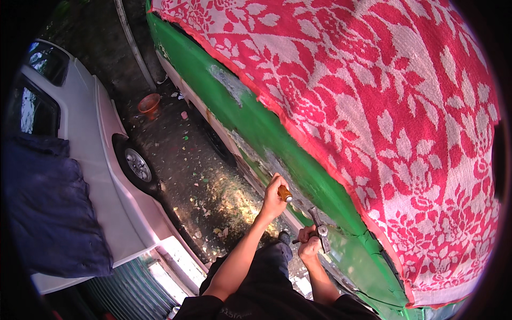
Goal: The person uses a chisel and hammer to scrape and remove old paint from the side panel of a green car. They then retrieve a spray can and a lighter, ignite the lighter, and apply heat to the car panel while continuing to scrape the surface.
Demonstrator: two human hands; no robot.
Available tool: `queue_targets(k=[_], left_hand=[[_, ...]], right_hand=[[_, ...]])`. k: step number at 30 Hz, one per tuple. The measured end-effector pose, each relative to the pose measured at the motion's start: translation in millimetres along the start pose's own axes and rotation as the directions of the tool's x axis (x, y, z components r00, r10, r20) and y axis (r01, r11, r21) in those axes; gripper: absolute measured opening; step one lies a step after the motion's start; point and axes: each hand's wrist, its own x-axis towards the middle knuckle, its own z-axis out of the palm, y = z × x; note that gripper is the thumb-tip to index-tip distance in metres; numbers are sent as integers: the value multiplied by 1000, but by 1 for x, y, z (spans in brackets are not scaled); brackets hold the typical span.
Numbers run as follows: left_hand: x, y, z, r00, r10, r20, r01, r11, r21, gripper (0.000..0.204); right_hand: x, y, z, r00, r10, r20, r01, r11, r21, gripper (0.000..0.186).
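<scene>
My left hand is wrapped around a tool with an amber handle and a metal cap on its butt end. It may be a chisel or a screwdriver; its blade is hidden by the hand. The fist is close to the side of a green vehicle body, where paint is scraped to bare grey patches. Lower and to the right, my right hand grips a hammer by its short handle. The hammer's metal head lies a little away from the amber handle, near the green panel.
A red-and-white floral cloth covers the vehicle's top. To the left stands a silver vehicle with a dark blue cloth over it. An orange bucket and paint flakes lie on the ground between. A coiled green hose is at lower left.
</scene>
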Motion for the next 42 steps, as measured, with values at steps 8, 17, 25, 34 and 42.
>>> queue_targets(k=[8, 17, 25, 34, 42], left_hand=[[-13, -10, -30, 992, -23, -126, 8, 992, -123, 25], [-12, 5, -10, 996, -54, -65, 50, 997, -64, 27], [-10, 21, -5, 994, -97, -59, 87, 985, -150, 28], [2, 20, -8, 983, -114, -142, 72, 958, -277, 29], [11, 27, -7, 965, -235, -119, 171, 902, -395, 29]], right_hand=[[-13, -17, 5, 997, 54, -56, -58, 996, -75, 27], [11, -18, 16, 997, 76, 6, -73, 972, -221, 58], [5, -19, 15, 995, 95, 6, -93, 979, -184, 58], [3, -38, 12, 992, 117, 42, -102, 958, -268, 41], [53, -80, 35, 958, 223, 180, -75, 802, -592, 7]])
